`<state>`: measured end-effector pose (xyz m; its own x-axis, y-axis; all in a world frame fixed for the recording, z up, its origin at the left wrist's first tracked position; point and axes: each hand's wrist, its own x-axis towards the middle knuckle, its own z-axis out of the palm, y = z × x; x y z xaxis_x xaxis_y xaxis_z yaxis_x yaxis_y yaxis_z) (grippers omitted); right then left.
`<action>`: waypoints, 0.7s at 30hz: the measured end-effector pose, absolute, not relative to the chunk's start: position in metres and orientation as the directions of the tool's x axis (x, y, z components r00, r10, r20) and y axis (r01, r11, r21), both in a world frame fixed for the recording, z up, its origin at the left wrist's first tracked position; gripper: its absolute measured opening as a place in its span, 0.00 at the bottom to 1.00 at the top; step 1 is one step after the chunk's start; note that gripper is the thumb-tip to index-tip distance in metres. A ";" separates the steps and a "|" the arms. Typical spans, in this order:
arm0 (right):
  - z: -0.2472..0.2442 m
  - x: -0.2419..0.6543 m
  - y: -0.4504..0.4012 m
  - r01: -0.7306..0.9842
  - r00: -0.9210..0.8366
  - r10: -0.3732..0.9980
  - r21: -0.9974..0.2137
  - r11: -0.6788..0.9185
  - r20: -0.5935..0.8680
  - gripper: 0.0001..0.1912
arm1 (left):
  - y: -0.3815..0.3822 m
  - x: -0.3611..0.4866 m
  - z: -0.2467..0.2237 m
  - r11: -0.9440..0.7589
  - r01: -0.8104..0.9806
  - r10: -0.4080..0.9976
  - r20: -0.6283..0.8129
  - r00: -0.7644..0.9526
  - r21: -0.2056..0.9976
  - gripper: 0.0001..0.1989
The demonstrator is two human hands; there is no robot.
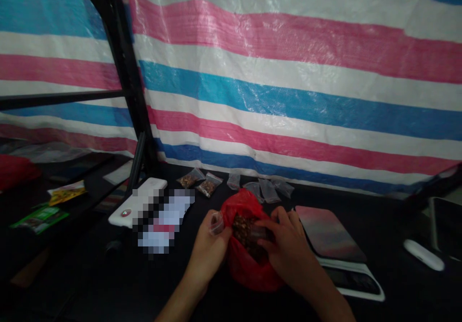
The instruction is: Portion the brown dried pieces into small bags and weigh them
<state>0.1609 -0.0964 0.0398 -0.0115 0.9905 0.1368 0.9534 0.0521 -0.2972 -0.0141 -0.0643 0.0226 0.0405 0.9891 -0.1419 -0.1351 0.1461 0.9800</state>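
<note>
A red plastic bag [252, 276] stands open on the black table, with brown, grain-like pieces [242, 228] inside. My left hand [209, 245] is closed at the bag's left rim, holding a small clear plastic bag [216, 223] between thumb and fingers. Over the bag's mouth, my right hand [288, 240] grips a small see-through cup [258, 233] down among the brown pieces; its exact shape is partly hidden by the fingers. Behind the red bag lie two filled zip bags [209, 185] and several flat clear bags [269, 190].
A kitchen scale [332, 233] sits right of my right hand, with a white oval object [423, 254] farther right. To the left are a white box [139, 201], a blurred-out item [166, 221], and a green packet [39, 218]. A black metal post [126, 62] rises before striped sheeting [288, 91].
</note>
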 end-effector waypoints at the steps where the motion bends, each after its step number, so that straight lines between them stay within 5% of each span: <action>1: 0.041 0.159 -0.098 0.952 -0.006 0.991 -0.301 0.046 0.135 0.16 | -0.064 -0.014 0.021 0.150 -0.132 0.988 -0.144 0.052 0.980 0.07; 6: 0.043 0.143 -0.100 0.957 0.059 0.985 -0.289 -0.010 0.160 0.14 | -0.064 -0.011 0.006 0.135 -0.170 0.979 -0.105 0.174 0.976 0.07; 13: 0.034 0.145 -0.096 0.892 0.098 0.986 -0.450 -0.027 0.135 0.14 | -0.064 -0.010 -0.001 0.126 -0.168 0.974 -0.090 0.208 0.978 0.07; 16: 0.030 0.150 -0.094 0.849 0.100 0.990 -0.528 -0.032 0.101 0.14 | -0.065 -0.011 -0.002 -0.034 -0.091 0.985 0.049 0.163 0.995 0.10; 21: 0.031 0.164 -0.098 0.680 -0.017 0.992 -0.726 0.101 0.121 0.14 | -0.072 -0.016 0.000 -0.365 0.321 0.918 0.396 -0.036 0.874 0.07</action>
<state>0.1640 -0.0977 0.0308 -0.0172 0.9925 0.1213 0.6800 0.1005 -0.7263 -0.0162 -0.0715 0.0000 -0.0358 0.9177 0.3958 0.3207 -0.3645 0.8742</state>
